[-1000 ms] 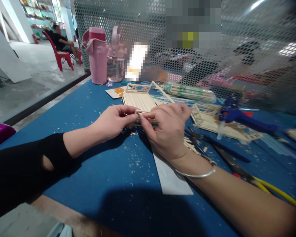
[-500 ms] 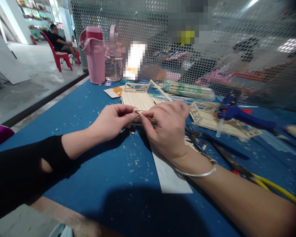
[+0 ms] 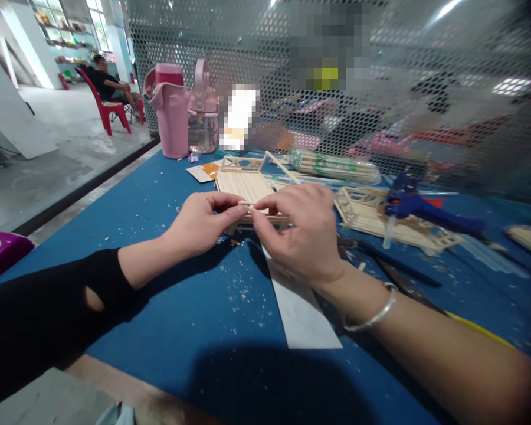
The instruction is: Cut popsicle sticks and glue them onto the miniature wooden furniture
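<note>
Both hands meet at the near edge of a small model made of pale wooden sticks [image 3: 242, 183], which has a planked floor and railings. My left hand [image 3: 201, 223] is closed in a pinch, thumb and forefinger on a short wooden stick [image 3: 246, 203] at that edge. From the other side, my right hand [image 3: 303, 227] pinches at the same stick, its fingertips almost touching the left ones. The fingers partly cover the stick, and the right hand hides the model's right side.
A second stick model [image 3: 367, 217] lies at right, behind a blue glue gun [image 3: 418, 206]. Pliers [image 3: 393, 265] and a white paper strip [image 3: 305, 313] lie nearer. Behind stand a pink flask [image 3: 172, 118], a clear bottle [image 3: 203, 127] and a bagged stick bundle [image 3: 334, 167] by a perforated metal screen [image 3: 265, 53].
The view has tilted slightly up. My right hand has shifted a little and its wrist has turned, with the bangle sitting further along the arm. Both hands keep their pinch at the model's near edge.
</note>
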